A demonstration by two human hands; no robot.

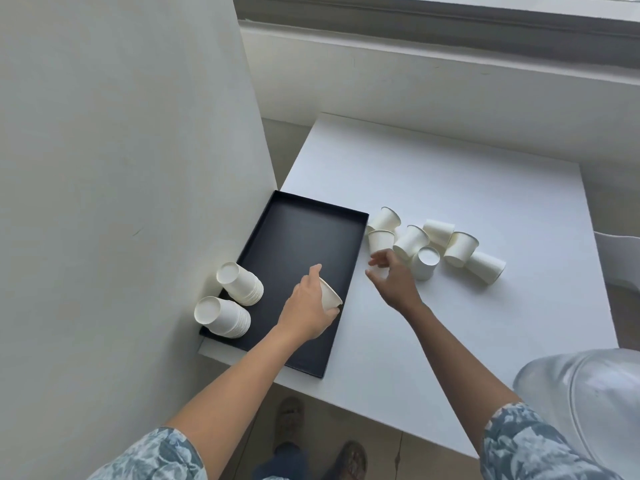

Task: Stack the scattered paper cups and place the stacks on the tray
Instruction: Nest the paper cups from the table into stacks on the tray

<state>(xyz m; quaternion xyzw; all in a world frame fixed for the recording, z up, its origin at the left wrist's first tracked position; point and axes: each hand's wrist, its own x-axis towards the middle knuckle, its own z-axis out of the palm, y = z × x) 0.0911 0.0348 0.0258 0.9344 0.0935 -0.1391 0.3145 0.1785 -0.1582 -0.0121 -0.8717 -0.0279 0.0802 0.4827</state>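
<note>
A black tray (298,233) lies on the left side of the white table (485,188). Two stacks of white paper cups, bottoms up and leaning, stand at the tray's near left: one stack (244,284) behind the other stack (227,317). My left hand (306,308) grips a single paper cup (330,295) above the tray's right part. Several loose cups (433,247) lie and stand scattered just right of the tray. My right hand (393,280) is at the near edge of that group, fingers curled round a cup (376,272) that it mostly hides.
A tall pale wall panel (121,168) rises directly left of the tray. The table's near edge (381,415) runs diagonally, with my feet on the floor below it. A window ledge (450,77) lies behind, and a white chair edge (620,251) is at the right.
</note>
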